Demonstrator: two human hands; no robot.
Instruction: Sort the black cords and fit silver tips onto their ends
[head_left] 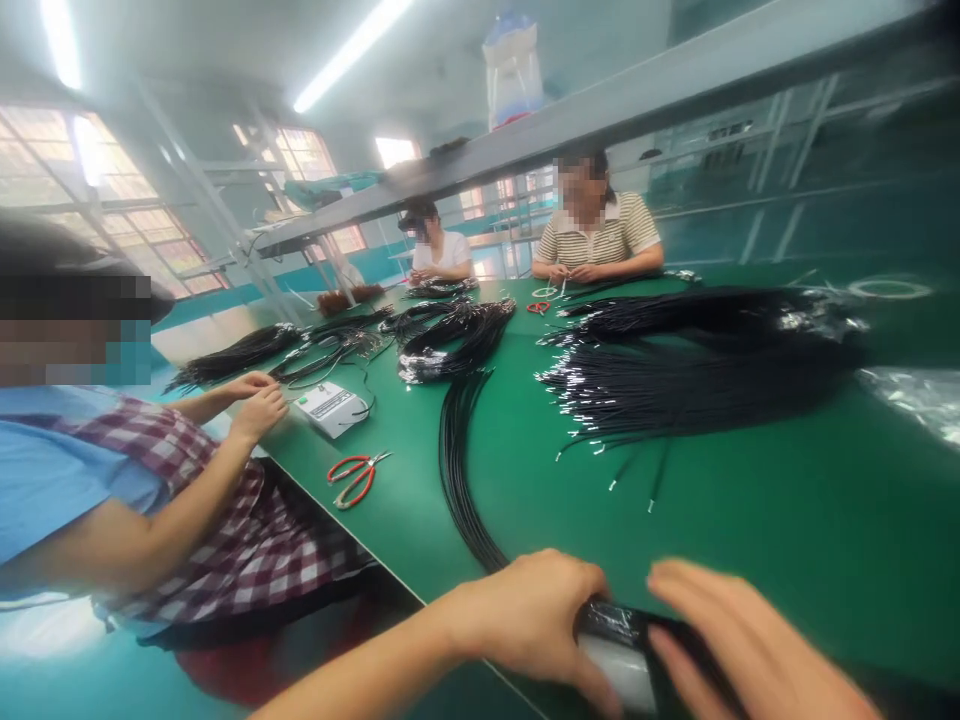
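No legible writing anywhere; on the white box (331, 408), only a greenish mark, too small and blurred to read. At the bottom edge of the view, over the near rim of the green table (750, 530): left hand (532, 610) curled over a black bundle (622, 622) of glossy, plastic-wrapped cable, fingers clenched on it from above; right hand (742, 640) just beside, fingers stretched long and laid flat along the same bundle, not closed round it. Under the bundle, a pale smooth patch, too blurred to tell apart. Leading away from the left hand up the table, one slim sheaf of black cables (456, 450), smooth and shiny, ending in a looped heap (457, 340). To the right, two broad fans of black cables (697, 385) with silvery metal tips, flat on the matte green surface, a few loose strands just beside them. Red-handled scissors (352, 478) near the white box, blades slightly apart; a second pair of scissors (537, 307) far across the table. Three other people seated: one close on the left in blue sleeves and a red-and-white checked apron, co-worker's hands (259, 400) together near the box; two on the far side, hands down among cables. Overhead, a grey shelf beam (675, 85) bearing one clear water jug (512, 70), and two lit tube lamps.
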